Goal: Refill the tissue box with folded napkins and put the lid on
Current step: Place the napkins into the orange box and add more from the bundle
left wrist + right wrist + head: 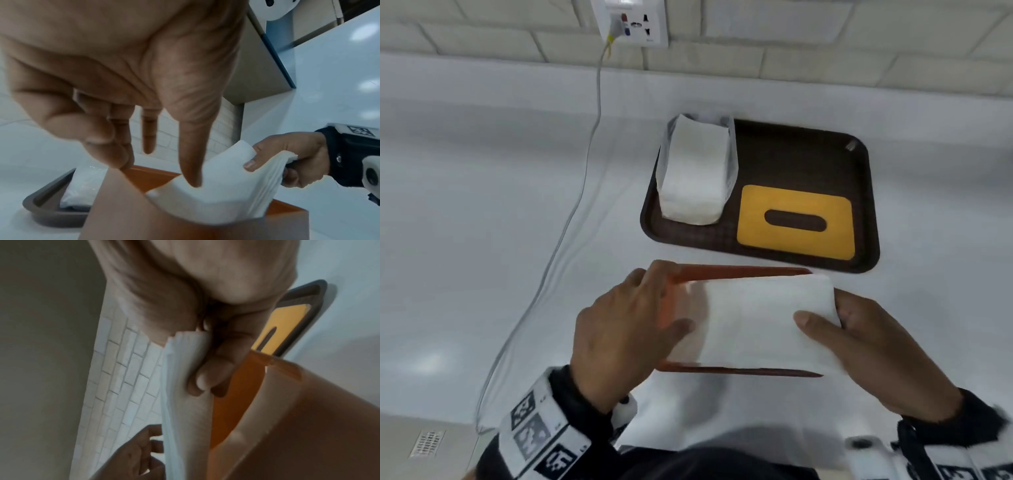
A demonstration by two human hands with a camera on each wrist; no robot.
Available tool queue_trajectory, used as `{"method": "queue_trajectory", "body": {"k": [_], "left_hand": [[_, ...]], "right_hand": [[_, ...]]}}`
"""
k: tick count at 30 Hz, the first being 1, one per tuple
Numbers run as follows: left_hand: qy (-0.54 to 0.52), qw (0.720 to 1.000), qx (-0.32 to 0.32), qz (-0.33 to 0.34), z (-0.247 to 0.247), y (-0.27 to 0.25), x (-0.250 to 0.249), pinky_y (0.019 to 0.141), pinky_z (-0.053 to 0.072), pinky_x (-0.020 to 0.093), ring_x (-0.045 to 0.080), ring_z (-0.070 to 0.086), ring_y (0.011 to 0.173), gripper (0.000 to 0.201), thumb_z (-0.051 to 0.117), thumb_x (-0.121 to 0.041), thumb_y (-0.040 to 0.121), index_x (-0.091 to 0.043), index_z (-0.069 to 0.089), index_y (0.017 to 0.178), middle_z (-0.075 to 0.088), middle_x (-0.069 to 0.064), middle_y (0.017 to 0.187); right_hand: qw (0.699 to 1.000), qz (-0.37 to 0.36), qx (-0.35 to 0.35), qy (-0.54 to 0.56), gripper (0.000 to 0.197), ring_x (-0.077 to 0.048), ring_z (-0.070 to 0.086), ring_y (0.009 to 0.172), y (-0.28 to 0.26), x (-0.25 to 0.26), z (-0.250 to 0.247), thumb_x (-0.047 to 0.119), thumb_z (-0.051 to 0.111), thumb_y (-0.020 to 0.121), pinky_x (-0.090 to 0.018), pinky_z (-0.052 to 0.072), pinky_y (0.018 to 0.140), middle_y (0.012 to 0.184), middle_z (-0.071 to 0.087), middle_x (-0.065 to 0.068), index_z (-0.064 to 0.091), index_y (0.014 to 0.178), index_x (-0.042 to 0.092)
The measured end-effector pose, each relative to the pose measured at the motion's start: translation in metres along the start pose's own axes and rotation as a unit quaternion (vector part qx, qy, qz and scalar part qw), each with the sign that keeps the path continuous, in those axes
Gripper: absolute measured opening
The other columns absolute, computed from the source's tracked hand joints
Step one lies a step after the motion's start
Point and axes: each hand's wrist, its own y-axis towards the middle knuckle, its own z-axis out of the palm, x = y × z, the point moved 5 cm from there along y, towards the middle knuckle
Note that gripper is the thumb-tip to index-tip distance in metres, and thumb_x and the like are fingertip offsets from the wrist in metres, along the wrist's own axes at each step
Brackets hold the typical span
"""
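Here the right hand [876,346] pinches one end of a folded napkin stack [763,318], while the left hand [626,329], fingers straight, presses its other end into the orange tissue box [739,270]. Next comes seating it flat, then fetching the yellow lid [796,221] from the brown tray [859,192].

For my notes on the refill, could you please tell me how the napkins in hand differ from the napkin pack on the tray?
The napkin stack is bare; the napkin pack sits in clear wrap. The stack bends over the orange box, held by the right hand; the pack rests untouched on the brown tray. Both are white.
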Motion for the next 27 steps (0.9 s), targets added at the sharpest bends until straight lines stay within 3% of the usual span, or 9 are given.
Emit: {"method": "queue_trajectory", "body": {"k": [4,8,13,16,18,21,23,25,27], "left_hand": [[0.096,0.98,-0.018,0.175,0.012,0.003,-0.012,0.07,0.055,0.039,0.023,0.06,0.097,0.07,0.074,-0.06,0.063,-0.038,0.048,0.124,0.061,-0.01,0.116],[0.159,0.951,-0.008,0.264,0.029,0.007,-0.023,0.066,0.052,0.041,0.022,0.066,0.089,0.039,0.069,-0.052,0.067,-0.035,0.069,0.102,0.071,-0.011,0.098],[0.226,0.937,0.024,0.266,0.045,0.013,-0.019,0.069,0.045,0.042,0.026,0.064,0.079,0.028,0.052,-0.046,0.073,-0.03,0.076,0.077,0.071,-0.008,0.083],[0.244,0.935,0.034,0.255,0.052,0.015,-0.015,0.068,0.035,0.04,0.029,0.06,0.077,0.044,0.035,-0.044,0.081,-0.027,0.073,0.065,0.069,-0.007,0.073],[0.249,0.934,0.041,0.253,0.054,0.016,-0.013,0.068,0.033,0.039,0.029,0.059,0.076,0.045,0.035,-0.042,0.084,-0.026,0.071,0.063,0.068,-0.007,0.071],[0.263,0.929,0.047,0.258,0.052,0.019,-0.017,0.07,0.035,0.04,0.03,0.06,0.078,0.031,0.056,-0.048,0.079,-0.026,0.073,0.065,0.069,-0.005,0.074],[0.274,0.927,0.044,0.254,0.047,0.022,-0.022,0.073,0.038,0.044,0.032,0.062,0.082,0.032,0.076,-0.056,0.064,-0.026,0.073,0.074,0.068,-0.001,0.08],[0.296,0.92,0.049,0.251,0.042,0.026,-0.029,0.077,0.039,0.047,0.034,0.061,0.087,0.052,0.079,-0.064,0.057,-0.024,0.072,0.089,0.067,0.004,0.091],[0.323,0.908,0.057,0.26,0.039,0.029,-0.035,0.078,0.037,0.046,0.033,0.06,0.089,0.06,0.074,-0.069,0.058,-0.024,0.069,0.097,0.067,0.005,0.097]], "right_hand": [[1.0,-0.006,0.006,-0.009,0.029,-0.004,0.069,0.097,0.011,-0.007,0.011,0.036,0.058,0.095,-0.036,0.057,0.089,0.105,0.075,0.016,0.066,0.122,0.03],[0.998,-0.012,0.014,-0.053,0.034,-0.006,0.068,0.096,0.021,-0.009,0.024,0.04,0.058,0.095,-0.033,0.058,0.085,0.106,0.073,0.011,0.058,0.126,0.026],[0.981,-0.034,-0.025,-0.189,0.03,-0.015,0.066,0.077,0.024,-0.002,0.028,0.052,0.056,0.092,-0.041,0.055,0.076,0.083,0.069,0.005,0.055,0.102,0.023],[0.969,-0.048,-0.039,-0.239,0.036,-0.01,0.065,0.069,0.017,0.007,0.023,0.061,0.054,0.088,-0.037,0.056,0.071,0.078,0.068,0.009,0.05,0.106,0.029],[0.953,-0.056,-0.073,-0.29,0.038,-0.008,0.065,0.068,0.011,0.012,0.014,0.061,0.055,0.089,-0.032,0.055,0.066,0.077,0.068,0.011,0.048,0.114,0.033],[0.905,-0.104,-0.122,-0.394,0.043,-0.012,0.065,0.078,0.005,0.024,0.003,0.054,0.065,0.085,-0.024,0.043,0.054,0.093,0.068,0.013,0.054,0.12,0.032],[0.873,-0.175,-0.103,-0.443,0.046,-0.019,0.063,0.083,0.009,0.031,0.006,0.046,0.08,0.074,-0.023,0.039,0.049,0.096,0.068,0.008,0.065,0.112,0.026],[0.836,-0.234,-0.036,-0.496,0.047,-0.023,0.062,0.092,0.017,0.037,0.017,0.047,0.081,0.071,-0.029,0.048,0.057,0.104,0.069,0.005,0.069,0.109,0.021],[0.817,-0.22,0.046,-0.531,0.05,-0.022,0.055,0.108,0.029,0.037,0.027,0.053,0.068,0.082,-0.033,0.048,0.074,0.121,0.063,0.004,0.063,0.121,0.022]]}}
